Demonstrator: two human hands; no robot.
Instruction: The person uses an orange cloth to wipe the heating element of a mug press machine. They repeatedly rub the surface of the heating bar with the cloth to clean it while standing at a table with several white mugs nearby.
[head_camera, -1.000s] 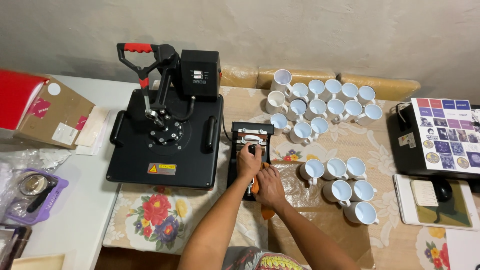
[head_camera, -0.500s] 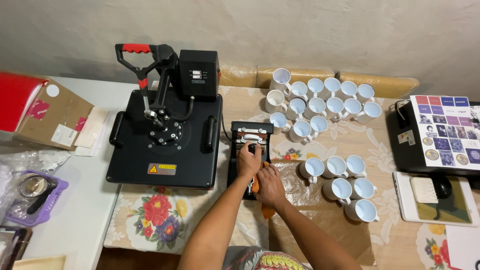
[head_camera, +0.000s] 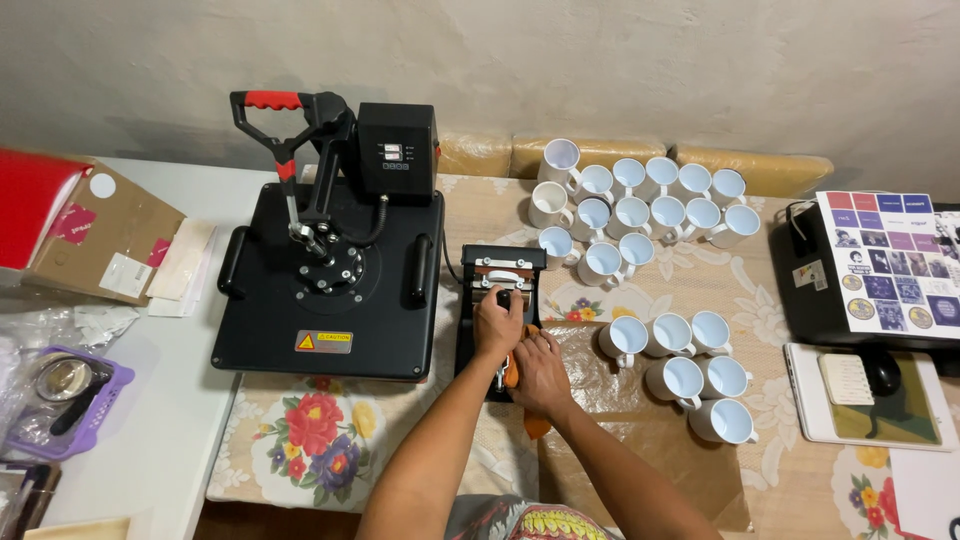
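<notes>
Hands work at a small black mug press (head_camera: 497, 300): left hand (head_camera: 497, 325) curled around its knob, right hand (head_camera: 540, 372) pinching an orange handle (head_camera: 512, 372); glossy white mugs (head_camera: 672, 352) right of it.

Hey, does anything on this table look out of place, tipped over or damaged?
Nothing stands out. The white mugs stand upright in two neat groups, the big heat press sits square, and both hands, left and right, rest on the small mug press. No spills or damage show.
</notes>
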